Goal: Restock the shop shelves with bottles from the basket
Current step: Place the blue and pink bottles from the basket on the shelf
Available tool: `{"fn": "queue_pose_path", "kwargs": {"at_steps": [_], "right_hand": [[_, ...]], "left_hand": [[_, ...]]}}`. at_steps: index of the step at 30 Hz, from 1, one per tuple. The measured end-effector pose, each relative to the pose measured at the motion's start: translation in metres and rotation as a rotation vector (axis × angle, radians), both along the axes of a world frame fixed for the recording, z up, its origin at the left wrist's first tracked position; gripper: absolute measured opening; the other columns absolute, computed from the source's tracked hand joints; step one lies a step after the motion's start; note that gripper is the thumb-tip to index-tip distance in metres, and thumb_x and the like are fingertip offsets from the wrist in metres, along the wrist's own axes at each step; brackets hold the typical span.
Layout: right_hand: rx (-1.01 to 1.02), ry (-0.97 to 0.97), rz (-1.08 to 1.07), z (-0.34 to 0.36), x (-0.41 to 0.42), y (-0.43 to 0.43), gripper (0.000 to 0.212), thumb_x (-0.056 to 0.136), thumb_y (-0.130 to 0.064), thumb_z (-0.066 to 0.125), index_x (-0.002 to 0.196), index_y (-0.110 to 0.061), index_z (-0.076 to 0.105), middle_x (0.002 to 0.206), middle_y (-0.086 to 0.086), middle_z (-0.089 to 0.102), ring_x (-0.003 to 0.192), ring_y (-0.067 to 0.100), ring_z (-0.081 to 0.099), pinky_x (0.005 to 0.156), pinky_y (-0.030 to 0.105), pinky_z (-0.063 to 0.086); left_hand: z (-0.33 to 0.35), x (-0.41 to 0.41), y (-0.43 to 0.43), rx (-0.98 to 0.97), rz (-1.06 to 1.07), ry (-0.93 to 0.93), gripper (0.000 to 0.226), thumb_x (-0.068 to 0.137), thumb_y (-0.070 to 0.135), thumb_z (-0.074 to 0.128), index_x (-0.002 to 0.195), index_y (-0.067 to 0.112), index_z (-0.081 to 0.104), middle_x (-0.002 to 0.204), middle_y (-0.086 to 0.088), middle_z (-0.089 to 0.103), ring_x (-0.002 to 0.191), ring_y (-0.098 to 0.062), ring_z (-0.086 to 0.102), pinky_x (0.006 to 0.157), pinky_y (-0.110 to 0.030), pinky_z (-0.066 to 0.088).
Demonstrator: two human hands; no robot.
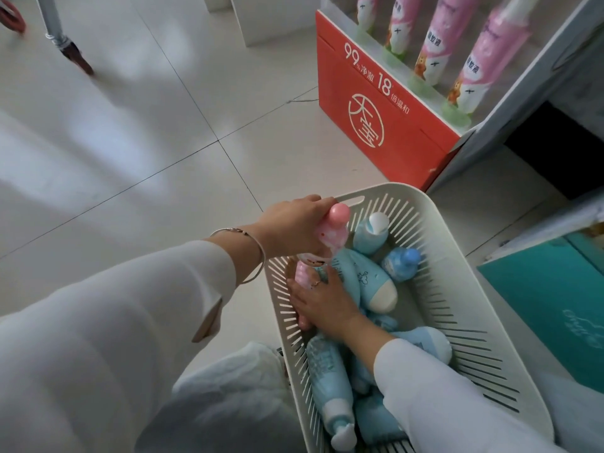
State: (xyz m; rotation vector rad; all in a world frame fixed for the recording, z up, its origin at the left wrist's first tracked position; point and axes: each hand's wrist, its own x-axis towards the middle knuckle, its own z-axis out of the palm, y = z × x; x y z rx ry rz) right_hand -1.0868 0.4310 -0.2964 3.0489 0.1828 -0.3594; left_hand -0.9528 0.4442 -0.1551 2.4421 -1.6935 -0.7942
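A pale slotted basket (pixel 457 256) stands on the floor in front of me, filled with several light-blue bottles (pixel 362 279) lying on their sides. My left hand (pixel 294 230) grips a pink bottle (pixel 431 233) with a round pink cap at the basket's far-left rim, held above the others. My right hand (pixel 323 299) reaches into the basket and closes around a second pink bottle (pixel 302 276) against the left wall; most of that bottle is hidden under my fingers.
A red display stand (pixel 376 109) holds a row of pink bottles (pixel 434 44) at the upper right, beside a grey shelf unit (pixel 523 103). A teal box (pixel 549 299) sits to the right of the basket. White tiled floor (pixel 147 125) stretches to the left.
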Motion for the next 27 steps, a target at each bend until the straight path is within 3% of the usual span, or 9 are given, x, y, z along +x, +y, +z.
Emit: {"fn": "queue_pose_path", "kwargs": {"at_steps": [4, 10, 12, 15, 18, 22, 25, 27], "right_hand": [[0.075, -0.212, 0.104, -0.008, -0.011, -0.009, 0.031, 0.083, -0.023, 0.041, 0.086, -0.025, 0.072, 0.11, 0.0, 0.07, 0.097, 0.038, 0.067, 0.078, 0.068, 0.045], [0.335, -0.382, 0.033, -0.009, -0.011, -0.008, 0.02, 0.084, -0.017, 0.051, 0.092, -0.019, 0.069, 0.105, 0.001, 0.069, 0.094, 0.033, 0.066, 0.083, 0.053, 0.051], [0.464, -0.356, -0.035, -0.006, -0.015, -0.008, 0.023, 0.082, -0.013, 0.05, 0.095, -0.013, 0.069, 0.106, 0.005, 0.069, 0.094, 0.033, 0.066, 0.08, 0.045, 0.055], [0.72, -0.325, -0.288, 0.015, -0.024, 0.004, 0.034, 0.081, -0.02, 0.044, 0.099, -0.005, 0.068, 0.105, 0.011, 0.069, 0.093, 0.031, 0.066, 0.077, 0.038, 0.056], [0.978, -0.284, -0.736, 0.041, -0.032, 0.018, 0.03, 0.091, -0.022, 0.053, 0.111, -0.001, 0.055, 0.11, 0.015, 0.063, 0.102, 0.028, 0.059, 0.079, 0.029, 0.042], [1.417, -0.384, -1.187, 0.081, -0.037, 0.01, 0.028, 0.093, -0.017, 0.057, 0.119, -0.007, 0.051, 0.111, 0.004, 0.059, 0.103, 0.018, 0.055, 0.089, 0.024, 0.041], [1.712, -0.343, -1.34, 0.11, -0.05, -0.004, 0.016, 0.094, -0.019, 0.055, 0.109, -0.018, 0.05, 0.098, -0.002, 0.057, 0.091, 0.013, 0.056, 0.088, 0.04, 0.048], [1.729, -0.365, -1.37, 0.131, -0.061, -0.014, 0.011, 0.09, -0.023, 0.06, 0.098, -0.019, 0.054, 0.092, -0.003, 0.058, 0.09, 0.016, 0.057, 0.086, 0.044, 0.05]], "left_hand": [[-0.001, -0.002, -0.005, 0.002, -0.013, 0.025, 0.057, 0.074, 0.035, 0.072, 0.122, 0.023, 0.045, 0.108, 0.0, 0.053, 0.089, -0.02, 0.052, 0.069, -0.03, 0.043], [0.003, -0.01, -0.01, 0.021, -0.055, -0.011, 0.053, 0.075, 0.032, 0.072, 0.12, 0.022, 0.045, 0.099, 0.005, 0.045, 0.088, -0.019, 0.05, 0.067, -0.03, 0.04], [0.006, -0.014, -0.012, 0.015, -0.066, -0.015, 0.052, 0.075, 0.032, 0.071, 0.119, 0.022, 0.045, 0.101, 0.003, 0.047, 0.09, -0.021, 0.053, 0.067, -0.03, 0.042], [0.014, -0.023, -0.016, -0.015, -0.059, -0.009, 0.049, 0.074, 0.029, 0.069, 0.116, 0.021, 0.046, 0.096, 0.004, 0.044, 0.089, -0.023, 0.054, 0.068, -0.032, 0.045], [0.026, -0.035, -0.015, -0.058, -0.033, -0.018, 0.049, 0.073, 0.027, 0.069, 0.116, 0.019, 0.047, 0.094, 0.002, 0.043, 0.086, -0.024, 0.054, 0.066, -0.031, 0.044], [0.05, -0.052, -0.011, -0.146, 0.043, -0.03, 0.049, 0.074, 0.024, 0.069, 0.117, 0.016, 0.048, 0.097, -0.005, 0.046, 0.086, -0.028, 0.055, 0.066, -0.03, 0.042], [0.072, -0.067, -0.007, -0.225, 0.163, 0.006, 0.048, 0.075, 0.02, 0.068, 0.118, 0.015, 0.048, 0.105, -0.008, 0.048, 0.091, -0.031, 0.055, 0.069, -0.032, 0.043], [0.087, -0.08, -0.004, -0.267, 0.199, 0.022, 0.047, 0.076, 0.021, 0.067, 0.118, 0.017, 0.047, 0.104, -0.007, 0.048, 0.091, -0.03, 0.055, 0.07, -0.031, 0.042]]}}
